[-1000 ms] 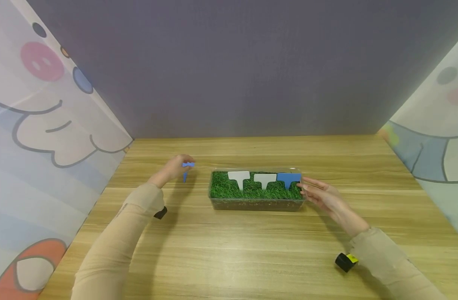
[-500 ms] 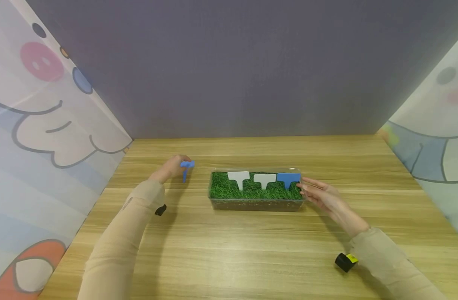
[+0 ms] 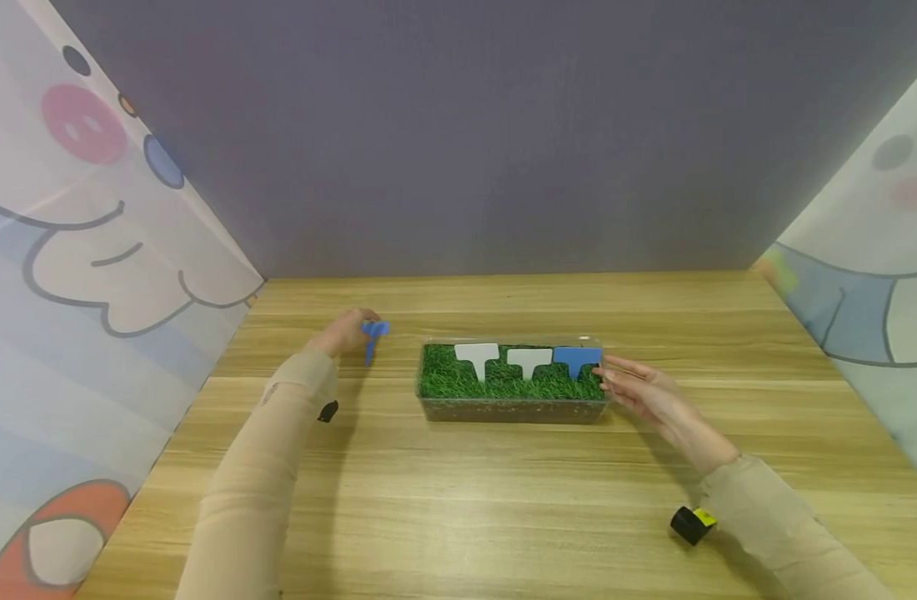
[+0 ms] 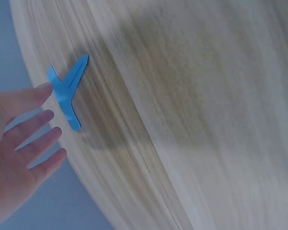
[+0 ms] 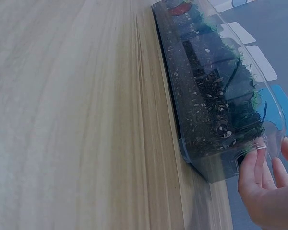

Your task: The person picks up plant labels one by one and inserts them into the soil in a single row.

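My left hand [image 3: 346, 332], at the left of the table, pinches a blue T-shaped plant label [image 3: 374, 329] by its head, stem pointing down. In the left wrist view the thumb meets the label [image 4: 67, 91] while the other fingers are spread. A clear planter box [image 3: 514, 410] with soil and green artificial grass [image 3: 443, 379] stands at mid-table. Two white plant labels [image 3: 477, 354] and another blue label [image 3: 576, 358] stand in the grass. My right hand [image 3: 657, 404] grips the box's right end, its thumb [image 5: 251, 167] and fingertips at the rim.
The wood-grain table [image 3: 503, 508] ends at a grey panel [image 3: 466, 142] behind. Cartoon-printed sheets [image 3: 91, 250] flank it on both sides. Black wrist cameras [image 3: 691, 525] hang below the sleeves.
The left forearm has swung a little to the right, and the blue label has turned and shifted slightly in the left hand. The right hand and the planter box stay in place.
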Motion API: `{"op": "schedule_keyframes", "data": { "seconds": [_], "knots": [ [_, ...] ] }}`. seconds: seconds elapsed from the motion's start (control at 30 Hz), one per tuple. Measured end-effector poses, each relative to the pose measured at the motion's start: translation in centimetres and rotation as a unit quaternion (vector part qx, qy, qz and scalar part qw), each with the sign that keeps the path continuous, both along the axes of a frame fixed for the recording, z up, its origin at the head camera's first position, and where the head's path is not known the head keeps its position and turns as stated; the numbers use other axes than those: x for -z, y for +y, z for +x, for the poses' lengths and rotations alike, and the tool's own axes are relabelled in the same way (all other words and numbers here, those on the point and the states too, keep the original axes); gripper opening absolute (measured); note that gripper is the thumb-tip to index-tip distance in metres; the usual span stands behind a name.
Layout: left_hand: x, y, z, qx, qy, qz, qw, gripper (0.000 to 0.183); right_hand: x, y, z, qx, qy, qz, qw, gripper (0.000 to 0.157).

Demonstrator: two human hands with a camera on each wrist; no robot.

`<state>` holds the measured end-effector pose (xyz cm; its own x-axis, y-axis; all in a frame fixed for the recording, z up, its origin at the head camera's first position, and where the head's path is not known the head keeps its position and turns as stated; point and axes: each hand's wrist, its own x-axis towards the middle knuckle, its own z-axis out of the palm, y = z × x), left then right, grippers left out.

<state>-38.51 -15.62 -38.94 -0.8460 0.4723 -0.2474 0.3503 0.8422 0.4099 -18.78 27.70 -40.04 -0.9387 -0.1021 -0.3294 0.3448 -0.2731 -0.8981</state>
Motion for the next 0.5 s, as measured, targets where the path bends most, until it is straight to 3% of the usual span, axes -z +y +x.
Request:
{"op": "schedule_keyframes", "data": {
  "seconds": [0.17, 0.5],
  "knots": [
    [0.09, -0.03, -0.37, -0.015, -0.022, -0.015, 0.9995, 0.044, -0.02, 0.01, 0.00, 0.001, 0.000, 0.000, 1.000, 0.029],
    [0.37, 0.01, -0.80, -0.019, -0.028, -0.015, 0.9993, 0.053, -0.01, 0.07, 0.05, 0.000, 0.002, 0.006, 1.000, 0.039]
  ]
}}
